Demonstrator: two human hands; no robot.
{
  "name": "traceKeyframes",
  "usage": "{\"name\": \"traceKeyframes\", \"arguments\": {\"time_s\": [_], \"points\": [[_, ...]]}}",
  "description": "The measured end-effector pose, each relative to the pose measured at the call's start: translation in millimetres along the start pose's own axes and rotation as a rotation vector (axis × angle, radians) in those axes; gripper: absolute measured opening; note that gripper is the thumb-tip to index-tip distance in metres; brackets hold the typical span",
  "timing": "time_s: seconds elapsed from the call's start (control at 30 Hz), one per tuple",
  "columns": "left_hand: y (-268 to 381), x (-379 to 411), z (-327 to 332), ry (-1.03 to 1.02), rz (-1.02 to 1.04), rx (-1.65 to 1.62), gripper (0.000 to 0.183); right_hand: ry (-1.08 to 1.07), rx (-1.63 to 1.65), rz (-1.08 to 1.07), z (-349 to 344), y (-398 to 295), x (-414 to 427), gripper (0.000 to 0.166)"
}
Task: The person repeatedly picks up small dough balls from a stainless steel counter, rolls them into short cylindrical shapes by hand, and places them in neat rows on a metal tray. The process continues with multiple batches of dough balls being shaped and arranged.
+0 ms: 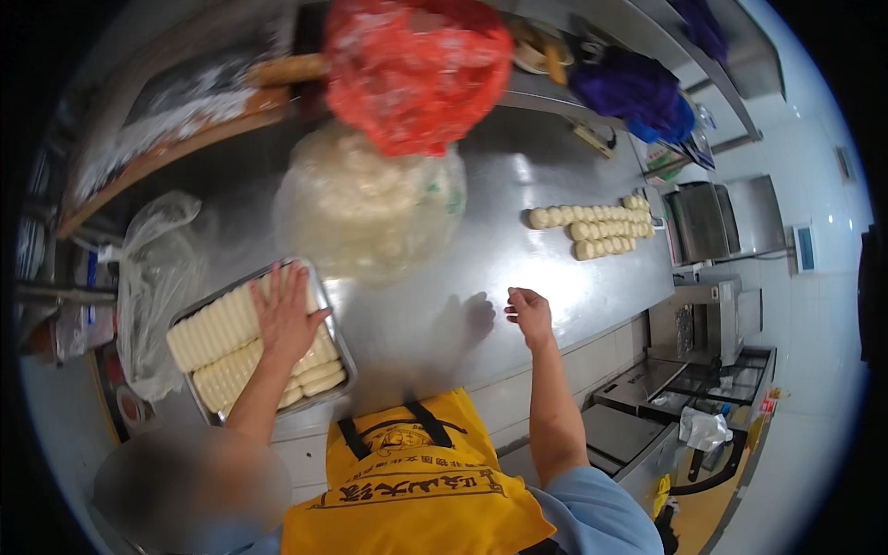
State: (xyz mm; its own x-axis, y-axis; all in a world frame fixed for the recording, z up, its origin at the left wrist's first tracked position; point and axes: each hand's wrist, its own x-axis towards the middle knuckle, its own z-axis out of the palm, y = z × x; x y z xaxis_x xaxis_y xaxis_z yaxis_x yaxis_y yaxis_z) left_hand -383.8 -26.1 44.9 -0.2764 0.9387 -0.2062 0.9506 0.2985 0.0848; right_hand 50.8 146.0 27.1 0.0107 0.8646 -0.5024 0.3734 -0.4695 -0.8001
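Note:
My left hand (283, 316) lies flat with spread fingers on pale dough strips (215, 326) packed in rows in a rectangular metal tray (345, 347). The strips look glossy, and the hand hides some of them. Over the front part of the steel table (430, 291), my right hand (531, 316) hovers with loosely curled fingers and nothing visible in it. Its shadow falls on the steel to its left. Between and beyond my hands sits a large clear plastic bag (368, 215) with pale contents, probably dough. Several rows of small dough pieces (603, 229) rest at the table's right end.
A red plastic bag (420, 69) looms above the clear one. Left of the tray lies a crumpled clear plastic sheet (156, 291). A floury wooden-edged board (173, 139) and a purple cloth (624, 90) are at the back. Steel kitchen equipment (694, 326) stands right of the table.

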Motion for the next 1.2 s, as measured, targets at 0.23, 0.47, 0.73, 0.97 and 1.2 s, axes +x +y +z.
{"name": "traceKeyframes", "arguments": {"time_s": [0.23,0.47,0.73,0.97,1.2], "points": [[52.2,-17.4,9.2,0.455,-0.088,0.129,0.075,0.506,-0.477,-0.363,-206.6,-13.7,177.7,0.047],[293.0,36.0,41.6,0.196,-0.272,-0.986,0.055,0.609,-0.869,-0.451,-367.2,-36.6,368.4,0.061],[449.0,49.8,33.4,-0.161,-0.064,-0.837,0.049,0.357,-1.261,-0.245,-392.8,-93.8,415.5,0.071],[455.8,36.6,45.0,-0.142,-0.212,-0.827,0.047,0.406,-1.352,-0.508,-396.0,-89.6,428.2,0.049],[493.5,63.7,34.5,-0.109,-0.311,-1.545,0.06,0.138,-0.594,-0.966,-311.8,-99.5,315.7,0.043]]}}
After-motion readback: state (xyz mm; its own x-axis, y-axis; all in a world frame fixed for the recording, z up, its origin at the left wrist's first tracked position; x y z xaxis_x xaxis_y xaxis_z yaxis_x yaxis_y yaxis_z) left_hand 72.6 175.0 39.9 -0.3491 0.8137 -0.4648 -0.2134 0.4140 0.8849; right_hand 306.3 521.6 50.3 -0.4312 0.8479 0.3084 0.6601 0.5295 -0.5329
